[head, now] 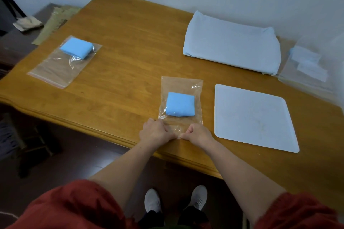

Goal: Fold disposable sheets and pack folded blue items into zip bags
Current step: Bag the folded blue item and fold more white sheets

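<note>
A folded blue item (180, 104) is seen inside a clear bag (181, 85) that lies flat near the front edge of the counter (130, 42), mouth toward the person. The mouth edge is pinched by both hands. The left hand (155, 131) and right hand (198, 133) are set close together, fingers curled onto the plastic and thumbs nearly touching. The zip is judged to be at the sealing step. A gap could be left where the strip is wrinkled or pressed unevenly, and the bag could be dragged off the edge by a pull. A 2nd bag (55, 69), already filled, lies well apart at the left. Stacked sheets (232, 46) and a white mat (253, 117) lie at the right.
</note>
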